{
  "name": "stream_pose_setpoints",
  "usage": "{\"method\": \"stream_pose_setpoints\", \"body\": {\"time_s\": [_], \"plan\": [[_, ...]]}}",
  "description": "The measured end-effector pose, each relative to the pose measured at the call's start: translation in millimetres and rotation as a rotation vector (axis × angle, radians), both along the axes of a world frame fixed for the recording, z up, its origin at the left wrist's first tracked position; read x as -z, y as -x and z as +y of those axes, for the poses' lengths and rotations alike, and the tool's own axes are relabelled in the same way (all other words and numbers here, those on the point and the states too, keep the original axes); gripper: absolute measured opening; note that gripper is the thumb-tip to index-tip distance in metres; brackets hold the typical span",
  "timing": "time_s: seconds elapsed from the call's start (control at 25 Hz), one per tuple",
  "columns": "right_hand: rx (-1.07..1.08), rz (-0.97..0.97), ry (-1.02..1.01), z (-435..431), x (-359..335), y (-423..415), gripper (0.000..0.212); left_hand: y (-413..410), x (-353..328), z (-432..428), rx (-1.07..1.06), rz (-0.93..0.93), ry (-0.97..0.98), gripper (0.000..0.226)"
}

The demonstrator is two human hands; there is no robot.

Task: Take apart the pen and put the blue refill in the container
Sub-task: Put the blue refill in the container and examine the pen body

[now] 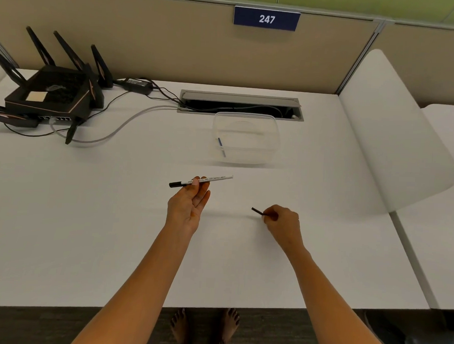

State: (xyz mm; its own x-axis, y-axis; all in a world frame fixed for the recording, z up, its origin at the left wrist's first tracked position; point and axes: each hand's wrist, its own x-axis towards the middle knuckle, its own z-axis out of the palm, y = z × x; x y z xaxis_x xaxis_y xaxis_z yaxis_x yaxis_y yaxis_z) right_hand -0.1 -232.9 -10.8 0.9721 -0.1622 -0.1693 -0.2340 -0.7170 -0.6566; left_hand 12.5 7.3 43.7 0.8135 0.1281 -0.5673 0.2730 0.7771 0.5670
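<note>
My left hand (189, 202) is palm up above the white desk and pinches a white pen barrel (215, 179) with a black end between thumb and fingertips; the barrel lies nearly level, black end to the left. To its right, my right hand (281, 219) has its fingers curled round a small dark pen piece (257, 211) that sticks out to the upper left, low over the desk. Behind both hands stands a clear plastic container (273, 137). A blue refill (221, 145) leans inside it at the left wall.
A black router (52, 91) with several antennas and its cables takes up the back left of the desk (88, 217). An open cable slot (240, 106) lies behind the container. A white curved divider (394, 132) rises at the right edge.
</note>
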Motion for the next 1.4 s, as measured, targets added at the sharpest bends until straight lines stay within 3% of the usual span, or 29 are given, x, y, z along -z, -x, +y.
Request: {"method": "stream_pose_setpoints", "body": {"time_s": [0.16,0.28,0.96,1.4], "plan": [[0.039,-0.08,-0.395,15.0,-46.8,-9.7,0.018,-2.2,-2.0,0.8,0.0,-0.009,-0.029,0.007],[0.024,-0.148,-0.523,25.1,-76.8,-18.6,0.013,-5.1,-6.2,-1.3,0.005,-0.014,-0.039,0.008],[-0.069,-0.27,-0.424,37.0,-105.4,-25.5,0.015,-3.8,-22.2,-1.7,0.022,-0.034,-0.091,0.011],[-0.134,-0.298,-0.392,49.6,-108.5,-32.7,0.014,-4.8,-29.6,-9.9,0.046,-0.065,-0.154,0.024]]}}
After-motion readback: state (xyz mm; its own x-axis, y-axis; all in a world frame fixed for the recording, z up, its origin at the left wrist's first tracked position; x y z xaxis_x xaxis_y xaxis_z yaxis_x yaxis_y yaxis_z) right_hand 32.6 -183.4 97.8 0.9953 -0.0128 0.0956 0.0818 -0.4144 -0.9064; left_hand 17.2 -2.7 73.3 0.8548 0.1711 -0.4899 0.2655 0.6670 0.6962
